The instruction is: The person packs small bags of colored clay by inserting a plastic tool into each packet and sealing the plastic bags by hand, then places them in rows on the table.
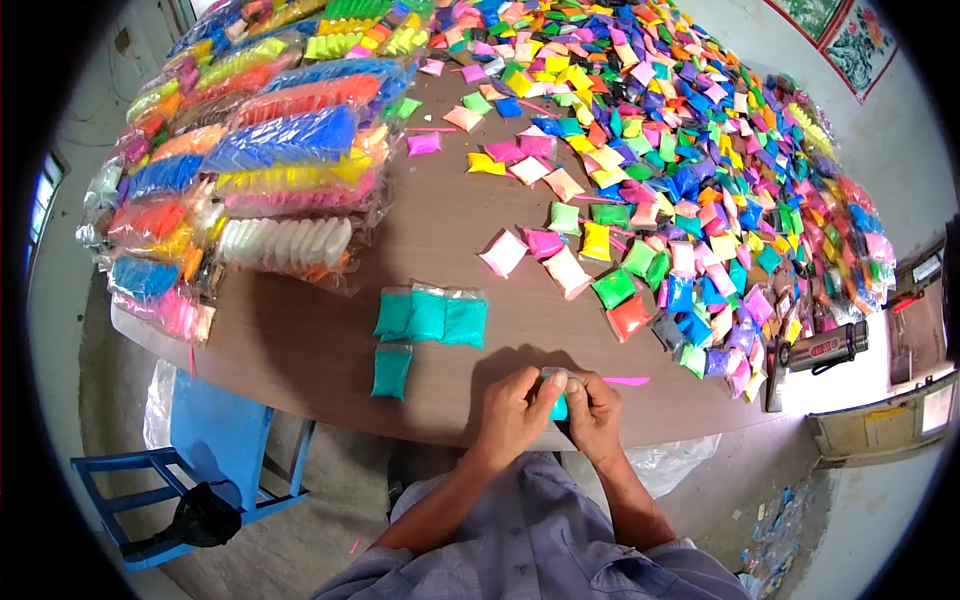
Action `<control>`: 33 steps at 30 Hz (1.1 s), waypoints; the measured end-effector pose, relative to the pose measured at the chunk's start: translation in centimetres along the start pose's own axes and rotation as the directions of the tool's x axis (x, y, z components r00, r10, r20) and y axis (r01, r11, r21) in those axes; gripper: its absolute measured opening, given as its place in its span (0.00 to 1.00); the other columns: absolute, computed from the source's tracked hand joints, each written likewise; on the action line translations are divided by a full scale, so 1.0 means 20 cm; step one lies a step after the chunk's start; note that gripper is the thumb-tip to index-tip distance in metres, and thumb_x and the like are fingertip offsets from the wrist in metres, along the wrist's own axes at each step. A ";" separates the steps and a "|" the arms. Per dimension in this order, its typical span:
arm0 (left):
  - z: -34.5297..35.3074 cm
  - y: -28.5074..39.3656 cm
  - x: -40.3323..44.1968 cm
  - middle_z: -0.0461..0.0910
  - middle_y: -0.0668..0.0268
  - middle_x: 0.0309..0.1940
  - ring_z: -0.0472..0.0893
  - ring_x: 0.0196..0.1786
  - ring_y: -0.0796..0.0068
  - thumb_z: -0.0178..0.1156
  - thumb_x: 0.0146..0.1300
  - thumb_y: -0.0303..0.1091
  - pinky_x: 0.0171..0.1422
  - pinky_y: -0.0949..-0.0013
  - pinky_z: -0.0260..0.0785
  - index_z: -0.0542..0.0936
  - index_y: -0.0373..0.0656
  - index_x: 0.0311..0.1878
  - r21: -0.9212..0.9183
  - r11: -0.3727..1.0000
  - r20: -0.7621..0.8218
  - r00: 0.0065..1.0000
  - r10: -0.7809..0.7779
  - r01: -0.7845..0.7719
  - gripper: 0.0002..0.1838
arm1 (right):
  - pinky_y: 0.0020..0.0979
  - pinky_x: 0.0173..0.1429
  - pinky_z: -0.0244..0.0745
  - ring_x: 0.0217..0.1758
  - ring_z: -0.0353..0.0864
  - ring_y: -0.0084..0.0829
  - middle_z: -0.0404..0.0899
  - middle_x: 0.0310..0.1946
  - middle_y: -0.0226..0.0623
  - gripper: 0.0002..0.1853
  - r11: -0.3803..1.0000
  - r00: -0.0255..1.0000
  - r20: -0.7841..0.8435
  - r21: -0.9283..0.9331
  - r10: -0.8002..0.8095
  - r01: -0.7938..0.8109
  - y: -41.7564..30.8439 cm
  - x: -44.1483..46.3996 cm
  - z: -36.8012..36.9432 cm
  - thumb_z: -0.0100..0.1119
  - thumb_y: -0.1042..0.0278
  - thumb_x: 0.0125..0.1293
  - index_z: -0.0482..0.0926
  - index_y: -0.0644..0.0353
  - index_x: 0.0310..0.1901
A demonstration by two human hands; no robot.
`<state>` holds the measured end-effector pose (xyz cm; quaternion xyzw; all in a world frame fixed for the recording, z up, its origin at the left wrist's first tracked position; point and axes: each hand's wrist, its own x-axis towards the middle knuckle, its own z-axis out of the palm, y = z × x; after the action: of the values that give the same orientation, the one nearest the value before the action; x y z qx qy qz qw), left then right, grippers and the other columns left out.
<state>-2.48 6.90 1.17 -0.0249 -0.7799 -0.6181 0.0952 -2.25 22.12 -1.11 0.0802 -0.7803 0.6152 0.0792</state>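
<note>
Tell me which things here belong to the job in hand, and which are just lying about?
Likely part of the job:
teal packet, held in left hand and right hand
four teal packets on the table
perhaps loose coloured packets and bagged stacks

Probably just lying about:
blue chair
dark bundle on it
silver cylinder

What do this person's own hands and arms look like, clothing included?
The left hand and right hand are ungloved, with no watch or bracelet visible. The greyish-blue, button-front cloth shirt has sleeves ending near the elbows, leaving the forearms bare.
</note>
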 end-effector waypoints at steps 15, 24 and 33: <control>0.02 -0.04 -0.01 0.70 0.57 0.21 0.66 0.23 0.74 0.63 0.73 0.32 0.28 0.64 0.63 0.75 0.35 0.30 -0.027 0.999 -0.035 0.999 0.031 -0.032 0.15 | 0.27 0.31 0.67 0.28 0.69 0.17 0.73 0.22 0.27 0.11 0.998 0.999 0.043 -0.057 0.029 -0.027 -0.04 0.01 -0.01 0.61 0.66 0.77 0.81 0.65 0.39; 0.02 -0.01 0.00 0.68 0.54 0.20 0.66 0.21 0.65 0.63 0.74 0.39 0.28 0.58 0.62 0.70 0.36 0.27 0.079 0.996 0.001 1.000 0.027 -0.027 0.22 | 0.27 0.35 0.71 0.31 0.73 0.18 0.78 0.27 0.29 0.11 1.000 0.999 -0.035 -0.004 0.007 -0.007 -0.03 0.00 0.00 0.60 0.65 0.78 0.84 0.66 0.44; 0.04 -0.03 0.00 0.71 0.50 0.21 0.71 0.21 0.57 0.62 0.74 0.36 0.28 0.56 0.64 0.72 0.35 0.28 0.038 0.996 -0.030 0.996 0.079 -0.078 0.19 | 0.27 0.34 0.71 0.30 0.72 0.18 0.77 0.26 0.29 0.12 1.000 1.000 -0.020 -0.012 0.005 -0.005 -0.04 0.01 0.01 0.59 0.64 0.79 0.83 0.66 0.43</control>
<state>-2.75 7.43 0.42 -0.0439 -0.7881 -0.5996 0.1322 -2.28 21.80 -0.29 0.0715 -0.7832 0.6116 0.0860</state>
